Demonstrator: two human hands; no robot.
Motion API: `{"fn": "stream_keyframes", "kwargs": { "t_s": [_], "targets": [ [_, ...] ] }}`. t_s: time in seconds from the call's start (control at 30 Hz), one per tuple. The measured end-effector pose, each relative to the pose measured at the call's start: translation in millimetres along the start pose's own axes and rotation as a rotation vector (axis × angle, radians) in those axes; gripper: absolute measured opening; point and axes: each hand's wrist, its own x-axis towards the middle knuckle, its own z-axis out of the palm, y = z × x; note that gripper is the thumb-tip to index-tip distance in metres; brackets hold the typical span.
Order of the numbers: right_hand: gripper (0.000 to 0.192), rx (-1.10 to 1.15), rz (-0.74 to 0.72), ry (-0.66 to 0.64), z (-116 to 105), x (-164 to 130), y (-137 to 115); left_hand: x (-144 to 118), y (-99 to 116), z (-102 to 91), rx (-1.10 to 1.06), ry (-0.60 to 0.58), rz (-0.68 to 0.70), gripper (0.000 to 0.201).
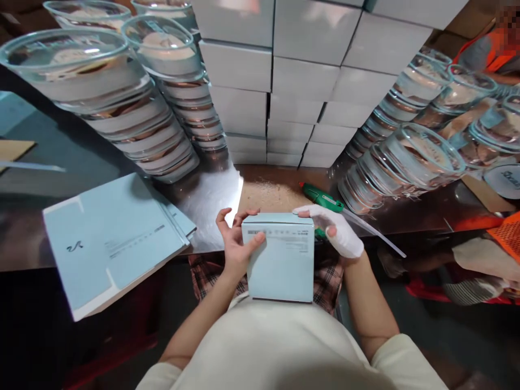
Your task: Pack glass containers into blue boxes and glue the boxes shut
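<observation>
Box (280, 260) first — a pale blue carton held upright in front of the person's body, just at the near edge of the steel table (211, 195). Left hand (235, 244) grips its left side, thumb on the front face near the top edge, fingers curled loosely above the corner. Right hand (337, 230), wearing a white glove, clasps the top right corner, fingers laid along the top. Small dark print runs across the upper front of the box with what looks like a barcode at the left, too fine to read.

Just behind the gloved hand lies a green glue gun (323, 197) on the table, with a clear stick (376, 233) slanting off to the right. To the left, a pile of flat blue box blanks (109, 238) hangs over the table edge — the top sheet bears a small black squiggle logo and lines of tiny print I cannot make out. Farther back stands a wall of closed white boxes (300, 81), flanked on both sides by leaning stacks of clear lidded tubs (122, 103). At the far right, another person's orange vest (493, 49) shows.
</observation>
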Motion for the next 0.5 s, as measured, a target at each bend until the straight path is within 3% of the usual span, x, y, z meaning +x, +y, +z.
{"fn": "stream_keyframes", "kwargs": {
  "t_s": [0.1, 0.2, 0.5],
  "targets": [
    [0.058, -0.225, -0.233, -0.176, -6, -6, -11, 5, 0, -2.9, -0.032, -0.040, 0.042, 0.073],
    [0.037, -0.384, -0.384, -0.214, -3, -5, -18, 6, 4, -3.1, -0.004, -0.073, 0.066, 0.045],
    [0.036, -0.380, -0.482, -0.234, 1, -9, -6, 8, 12, -2.5, 0.011, -0.142, 0.047, 0.029]
  ]
}}
